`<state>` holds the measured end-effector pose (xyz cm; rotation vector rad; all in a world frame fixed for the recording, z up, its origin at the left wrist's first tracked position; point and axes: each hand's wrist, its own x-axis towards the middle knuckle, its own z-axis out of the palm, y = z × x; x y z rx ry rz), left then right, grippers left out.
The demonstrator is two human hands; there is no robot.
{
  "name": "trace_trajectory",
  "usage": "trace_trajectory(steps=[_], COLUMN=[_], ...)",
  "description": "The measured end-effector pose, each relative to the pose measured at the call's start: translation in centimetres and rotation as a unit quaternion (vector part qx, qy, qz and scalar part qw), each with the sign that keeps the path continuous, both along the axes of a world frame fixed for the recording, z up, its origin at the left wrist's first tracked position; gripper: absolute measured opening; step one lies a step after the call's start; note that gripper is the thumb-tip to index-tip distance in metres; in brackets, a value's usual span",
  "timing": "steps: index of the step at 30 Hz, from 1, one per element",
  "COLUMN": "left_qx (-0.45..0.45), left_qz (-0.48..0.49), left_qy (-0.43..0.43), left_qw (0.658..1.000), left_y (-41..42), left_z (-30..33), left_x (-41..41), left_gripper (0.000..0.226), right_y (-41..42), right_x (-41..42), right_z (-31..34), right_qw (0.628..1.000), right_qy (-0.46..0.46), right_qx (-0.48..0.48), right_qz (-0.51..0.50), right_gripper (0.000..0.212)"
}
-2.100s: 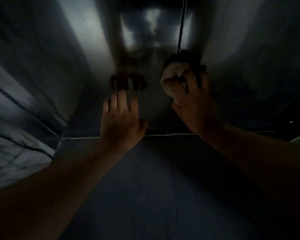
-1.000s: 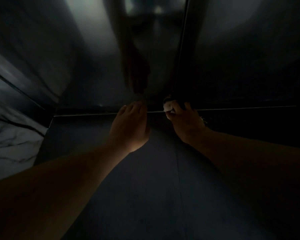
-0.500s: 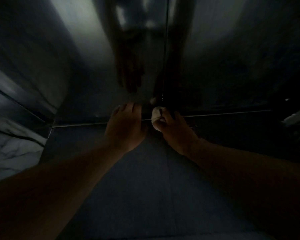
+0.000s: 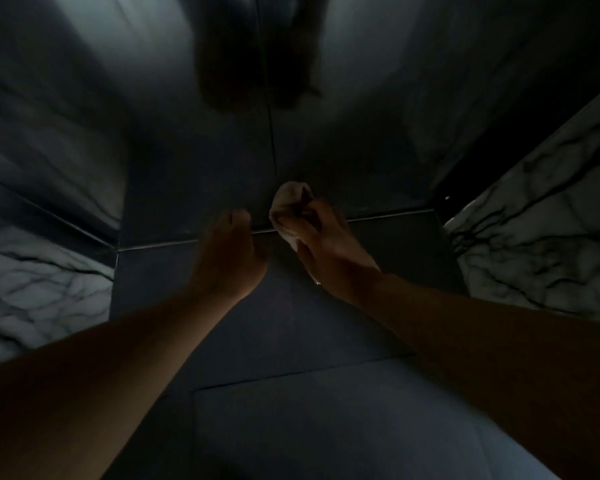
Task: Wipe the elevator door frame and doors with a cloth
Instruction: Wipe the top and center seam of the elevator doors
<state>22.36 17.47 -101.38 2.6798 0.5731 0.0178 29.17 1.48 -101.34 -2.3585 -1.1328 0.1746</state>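
Observation:
Two dark steel elevator doors meet at a centre seam: the left door and the right door. My right hand grips a bunched pale cloth and holds it against the foot of the doors, just right of the seam, by the sill track. My left hand sits left of the seam at the sill, its fingertips bent against the bottom of the left door. It holds nothing. The light is very dim.
White marble wall panels with dark veins flank the doorway at the left and at the right. Dark frame jambs run beside the doors. A grey tiled floor lies below my arms.
Both hands slid down the doors from about mid height to the sill. Since half a second ago the view has pulled back and the cloth shows more above my right hand's fingers.

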Motion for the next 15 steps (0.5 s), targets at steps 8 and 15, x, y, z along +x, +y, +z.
trace_trajectory(steps=[8,15], left_qx=[0.004,0.065], left_qz=[-0.015,-0.059], left_qy=[-0.078,-0.179], left_qw=[0.997,0.98], left_y=[-1.4,0.2], left_z=[21.1,44.2], left_x=[2.6,4.8], left_gripper=[0.033,0.038], right_y=[-0.3,0.1], right_x=[2.4,5.2], right_z=[20.8,43.9], right_qw=[0.997,0.978], right_qy=[-0.069,-0.204], right_qx=[0.038,0.05], right_qz=[0.0,0.012], right_gripper=[0.064,0.061])
